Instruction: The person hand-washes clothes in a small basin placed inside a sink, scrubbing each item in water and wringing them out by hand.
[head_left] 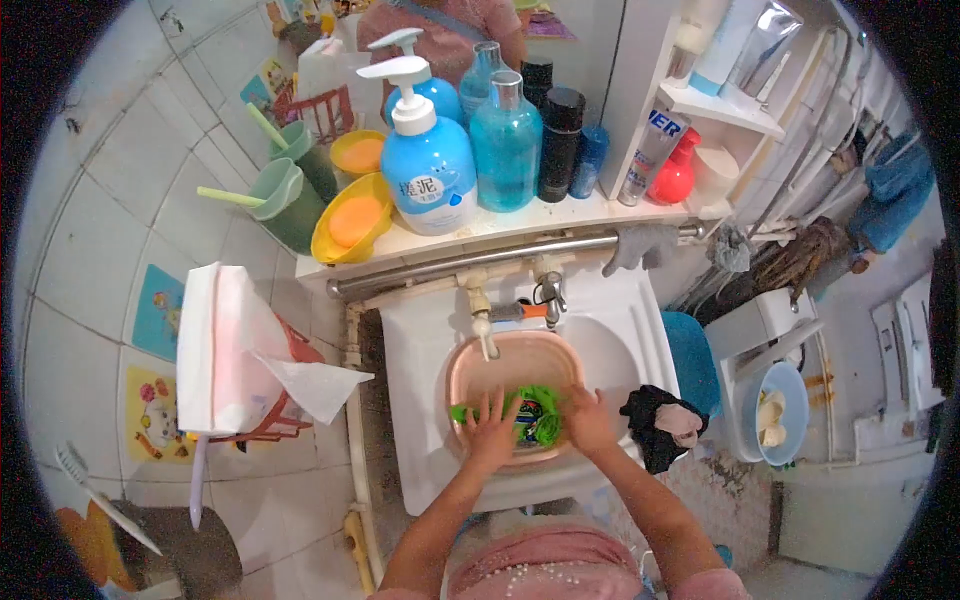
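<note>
Pink shirt (545, 570) nearest; left hand (488, 432) wide at green bundle (548, 432) in basin (538, 362); right hand (588, 420), blurred, I cannot tell; tap (479, 302) over far rim.

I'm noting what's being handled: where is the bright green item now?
In the head view, just right of and below centre, the green item lies in the peach basin, mostly between the left hand and the right hand.

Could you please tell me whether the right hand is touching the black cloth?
Apart: the head view shows a strip of white sink between the right hand and the black cloth.
</note>
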